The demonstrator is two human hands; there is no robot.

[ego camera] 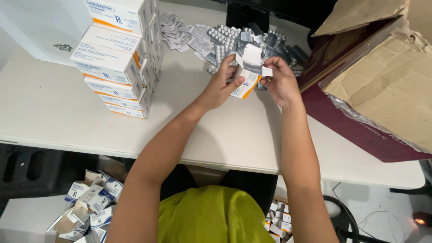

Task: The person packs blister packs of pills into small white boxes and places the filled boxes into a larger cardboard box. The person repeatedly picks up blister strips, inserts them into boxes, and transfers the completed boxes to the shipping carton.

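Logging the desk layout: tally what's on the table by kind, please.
Stack of white-and-orange boxes: 1
Open small box, held by left hand and right hand: 1
Heap of silver blister packs: 1
Pile of folded leaflets: 1
Torn cardboard carton: 1
Total: 5

Your small white cardboard carton (pixel 245 83) shows an orange band and blue print. Same white, orange and blue on the stacked cartons (pixel 119 54). Silver foil blister strips (pixel 243 40) glint on the off-white table (pixel 54 108). Brown-and-maroon cardboard box (pixel 378 90) alongside; yellow-green shirt (pixel 211 216) below.
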